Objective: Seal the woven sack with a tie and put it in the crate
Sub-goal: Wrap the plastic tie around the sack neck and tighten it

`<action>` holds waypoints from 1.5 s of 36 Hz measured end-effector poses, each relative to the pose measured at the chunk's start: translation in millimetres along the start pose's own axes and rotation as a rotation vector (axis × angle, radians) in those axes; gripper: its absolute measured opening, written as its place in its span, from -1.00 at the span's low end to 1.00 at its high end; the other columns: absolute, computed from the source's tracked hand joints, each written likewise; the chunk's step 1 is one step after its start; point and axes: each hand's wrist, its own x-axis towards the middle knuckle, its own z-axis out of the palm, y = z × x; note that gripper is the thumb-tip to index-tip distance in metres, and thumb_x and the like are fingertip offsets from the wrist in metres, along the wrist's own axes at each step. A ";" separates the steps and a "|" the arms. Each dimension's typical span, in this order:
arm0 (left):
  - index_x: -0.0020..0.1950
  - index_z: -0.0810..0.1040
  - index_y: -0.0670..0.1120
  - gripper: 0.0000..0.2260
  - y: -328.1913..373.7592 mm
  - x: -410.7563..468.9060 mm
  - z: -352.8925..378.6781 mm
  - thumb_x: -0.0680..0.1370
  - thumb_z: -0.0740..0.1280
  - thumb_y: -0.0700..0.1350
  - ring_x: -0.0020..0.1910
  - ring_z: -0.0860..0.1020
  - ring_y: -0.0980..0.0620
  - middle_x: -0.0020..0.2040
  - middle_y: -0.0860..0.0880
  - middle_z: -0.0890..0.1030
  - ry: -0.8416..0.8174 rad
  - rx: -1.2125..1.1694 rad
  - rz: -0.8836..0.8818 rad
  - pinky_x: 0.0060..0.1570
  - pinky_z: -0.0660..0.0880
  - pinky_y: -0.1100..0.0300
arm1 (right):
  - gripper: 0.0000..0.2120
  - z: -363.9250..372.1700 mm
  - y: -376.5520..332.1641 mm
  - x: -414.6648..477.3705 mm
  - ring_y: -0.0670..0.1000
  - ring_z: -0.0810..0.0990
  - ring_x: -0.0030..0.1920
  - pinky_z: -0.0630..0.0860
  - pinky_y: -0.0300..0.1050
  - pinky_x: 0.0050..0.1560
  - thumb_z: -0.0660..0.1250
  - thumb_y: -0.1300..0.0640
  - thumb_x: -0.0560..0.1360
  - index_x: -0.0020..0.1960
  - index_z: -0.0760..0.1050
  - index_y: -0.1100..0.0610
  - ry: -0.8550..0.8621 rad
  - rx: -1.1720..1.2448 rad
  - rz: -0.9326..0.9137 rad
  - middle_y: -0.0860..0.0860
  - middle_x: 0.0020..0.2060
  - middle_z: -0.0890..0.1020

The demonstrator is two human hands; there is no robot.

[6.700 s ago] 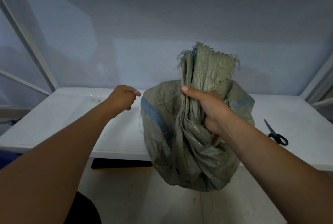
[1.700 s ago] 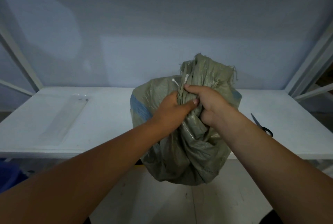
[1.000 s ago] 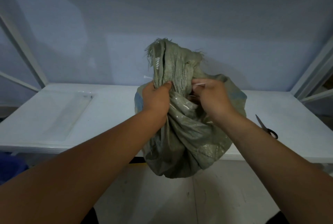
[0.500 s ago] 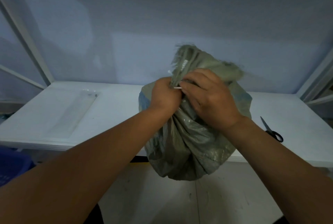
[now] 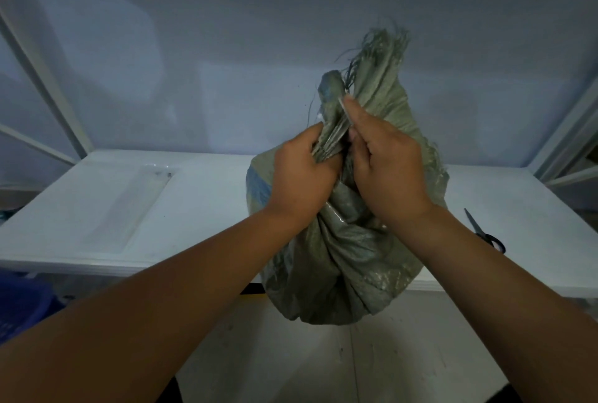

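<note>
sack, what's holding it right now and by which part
Both hands hold the woven sack by its gathered neck: left hand clamps the bunch, right hand grips beside it, pinching a thin white strip, probably the tie.

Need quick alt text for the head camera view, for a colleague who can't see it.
Both bare hands, left hand and right hand, grip the gathered neck of a grey-green woven sack held in front of a white table. Black-handled scissors lie on the table, right.
</note>
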 end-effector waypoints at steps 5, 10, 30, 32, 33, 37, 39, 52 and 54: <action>0.11 0.62 -0.21 -0.80 1.1 -1.1 0.7 0.51 0.36 -0.35 -0.16 0.65 0.09 -0.11 -0.05 0.69 0.007 0.026 0.064 -0.11 0.59 0.22 | -0.60 -0.3 1.3 1.0 0.19 0.63 -0.27 0.59 -0.05 -0.25 0.21 0.36 0.55 0.37 0.55 0.32 -0.034 -0.067 -0.043 0.23 -0.19 0.64; 0.17 0.61 -0.20 -0.74 -0.5 -1.9 2.2 0.50 0.38 -0.35 -0.09 0.67 0.08 -0.05 -0.05 0.71 0.032 0.052 0.093 -0.04 0.62 0.17 | -0.60 0.3 2.8 1.2 0.22 0.64 -0.31 0.66 0.03 -0.26 0.26 0.47 0.47 0.27 0.61 0.36 -0.024 -0.078 -0.030 0.27 -0.21 0.65; 0.29 0.56 -0.17 -0.67 -0.8 -5.7 3.8 0.53 0.38 -0.32 -0.10 0.64 0.13 -0.04 -0.04 0.70 0.026 0.123 0.119 -0.12 0.53 0.42 | -0.63 0.6 0.6 0.2 0.18 0.62 -0.34 0.65 0.02 -0.30 0.19 0.30 0.55 0.25 0.64 0.29 -0.027 -0.100 -0.013 0.21 -0.24 0.64; 0.32 0.56 -0.17 -0.65 -0.7 -5.7 3.7 0.53 0.37 -0.32 -0.10 0.64 0.14 -0.04 -0.04 0.70 0.017 0.126 0.119 -0.12 0.53 0.42 | -0.63 0.5 0.6 0.1 0.18 0.62 -0.34 0.64 0.01 -0.30 0.18 0.30 0.55 0.25 0.65 0.29 -0.025 -0.109 -0.016 0.20 -0.24 0.64; 0.33 0.55 -0.17 -0.64 -0.7 -5.8 3.5 0.54 0.37 -0.32 -0.10 0.64 0.14 -0.03 -0.04 0.70 0.013 0.133 0.123 -0.12 0.53 0.43 | -0.63 0.5 0.7 0.0 0.18 0.61 -0.34 0.64 0.01 -0.30 0.18 0.30 0.55 0.25 0.65 0.29 -0.026 -0.108 -0.017 0.20 -0.24 0.63; 0.38 0.52 -0.17 -0.59 0.0 -7.1 2.8 0.53 0.36 -0.33 -0.08 0.63 0.14 -0.01 -0.06 0.70 0.006 0.162 0.150 -0.11 0.50 0.48 | -0.64 1.3 0.7 -0.9 0.19 0.61 -0.34 0.64 0.01 -0.31 0.19 0.31 0.56 0.25 0.65 0.29 -0.035 -0.110 -0.024 0.20 -0.25 0.63; 0.39 0.52 -0.17 -0.59 0.1 -7.5 2.9 0.54 0.36 -0.33 -0.09 0.63 0.14 -0.03 -0.06 0.70 0.004 0.168 0.161 -0.13 0.48 0.51 | -0.64 1.2 1.0 -1.5 0.19 0.61 -0.33 0.64 0.03 -0.31 0.19 0.31 0.56 0.25 0.65 0.30 -0.034 -0.110 -0.027 0.21 -0.25 0.63; 0.43 0.48 -0.23 -0.53 -11.5 -1.3 -6.2 0.52 0.31 -0.42 -0.10 0.63 0.08 0.01 -0.16 0.70 -0.109 0.317 0.352 -0.01 0.54 0.40 | -0.52 -4.6 -2.1 -5.8 0.11 0.56 -0.46 0.62 0.01 -0.40 0.30 0.40 0.53 0.44 0.49 0.22 -0.137 -0.053 0.091 0.15 -0.39 0.60; 0.38 0.52 -0.26 -0.58 -14.1 3.2 -10.6 0.52 0.29 -0.43 -0.08 0.64 0.01 0.00 -0.18 0.70 -0.166 0.369 0.417 0.02 0.56 0.23 | -0.54 -4.7 0.1 -6.6 0.13 0.61 -0.42 0.63 -0.02 -0.35 0.31 0.36 0.55 0.45 0.48 0.21 -0.139 -0.043 0.102 0.18 -0.34 0.65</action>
